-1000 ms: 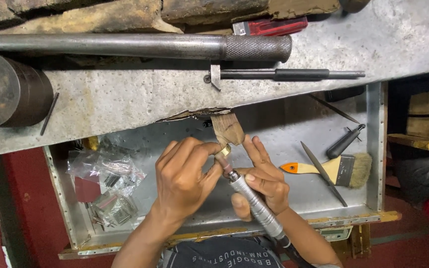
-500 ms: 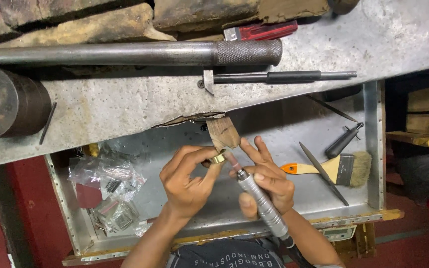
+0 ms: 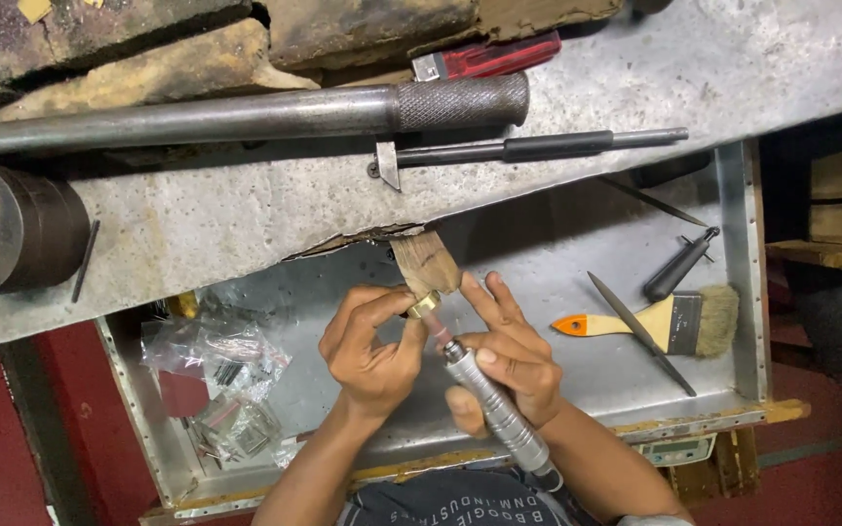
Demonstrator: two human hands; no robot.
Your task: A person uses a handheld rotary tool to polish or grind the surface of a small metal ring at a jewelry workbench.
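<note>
My left hand [image 3: 370, 349] pinches a small gold-coloured ring [image 3: 424, 307] against a wooden bench peg [image 3: 425, 263] that juts from the workbench edge. My right hand [image 3: 509, 360] grips a slim metal rotary handpiece [image 3: 499, 414] like a pen, its tip touching the ring. The handpiece body runs down and right toward my lap. Both hands sit close together above an open metal drawer tray [image 3: 557, 253].
In the tray lie a paintbrush with an orange handle [image 3: 655, 321], a thin file [image 3: 640, 331], a black-handled tool [image 3: 679, 263] and clear plastic bags [image 3: 221, 365]. On the grey bench top [image 3: 246, 219] rest a long steel bar [image 3: 246, 115], a dark cylinder [image 3: 12, 229], a red-handled tool [image 3: 489, 56] and a black rod tool [image 3: 528, 148].
Both hands stay at the peg with little movement. My left fingers shifted slightly on the ring, and the handpiece tip remains against it.
</note>
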